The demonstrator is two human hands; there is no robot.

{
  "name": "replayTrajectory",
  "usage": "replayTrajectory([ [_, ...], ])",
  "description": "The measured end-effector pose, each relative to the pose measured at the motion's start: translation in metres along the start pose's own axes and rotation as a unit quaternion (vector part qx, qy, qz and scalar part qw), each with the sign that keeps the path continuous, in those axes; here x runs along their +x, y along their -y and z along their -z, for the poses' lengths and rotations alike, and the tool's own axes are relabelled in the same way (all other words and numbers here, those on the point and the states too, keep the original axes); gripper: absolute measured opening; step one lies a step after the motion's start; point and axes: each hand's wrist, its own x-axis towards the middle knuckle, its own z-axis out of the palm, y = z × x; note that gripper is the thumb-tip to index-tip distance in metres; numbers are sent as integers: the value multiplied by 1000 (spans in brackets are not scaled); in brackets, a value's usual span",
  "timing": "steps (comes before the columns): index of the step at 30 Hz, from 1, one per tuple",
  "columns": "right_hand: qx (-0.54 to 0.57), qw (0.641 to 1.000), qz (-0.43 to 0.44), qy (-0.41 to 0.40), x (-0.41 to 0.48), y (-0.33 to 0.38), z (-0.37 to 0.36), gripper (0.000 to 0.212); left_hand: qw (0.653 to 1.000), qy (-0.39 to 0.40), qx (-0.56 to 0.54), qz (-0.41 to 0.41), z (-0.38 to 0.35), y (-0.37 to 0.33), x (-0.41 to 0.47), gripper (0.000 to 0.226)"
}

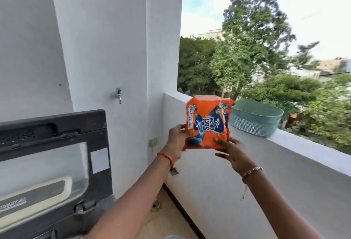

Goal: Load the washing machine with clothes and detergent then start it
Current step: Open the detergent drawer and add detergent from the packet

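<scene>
- We stand on a balcony, a white parapet wall (pixel 284 163) running along our right side with trees beyond it.
- At lower left is the washing machine lid (pixel 55 155), raised upright; it is dark-framed with a clear window, and the drum below it is out of view, so we cannot tell what is inside.
- On top of the parapet sits a teal oval tub (pixel 256 118); its contents are hard to make out from this angle (perhaps nothing but its own floor shows).
- Just in front of the tub, held up in the air over the parapet's inner face, is the orange detergent packet (pixel 208 123), its top edge torn open and its printed label turned sideways.
- Our left hand (pixel 176 144) grips the packet's lower left edge, a red thread at the wrist.
- Our right hand (pixel 233 155) supports the lower right corner, fingers spread under it, a bead bracelet on the wrist.
- A small metal tap (pixel 118 94) juts from the white pillar.
</scene>
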Motion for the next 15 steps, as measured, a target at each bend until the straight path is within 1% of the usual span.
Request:
replayTrajectory([
  [4,-43,995,69,-61,45,36,55,35,999,31,6,-12,-79,-12,48,39],
  [7,-101,979,139,-107,73,64,90,28,998,49,2,-32,-131,-20,88,35],
  [9,-142,962,189,-137,92,82,111,26,997,57,-5,-48,-162,-25,113,34],
  [11,-196,940,223,-169,114,97,128,26,995,66,-8,-69,-189,-31,134,34],
  [13,-271,913,230,-203,141,107,145,22,994,71,-12,-85,-212,-34,152,35],
  [15,-342,887,215,-223,168,110,160,16,994,59,-10,-93,-231,-31,172,35],
])
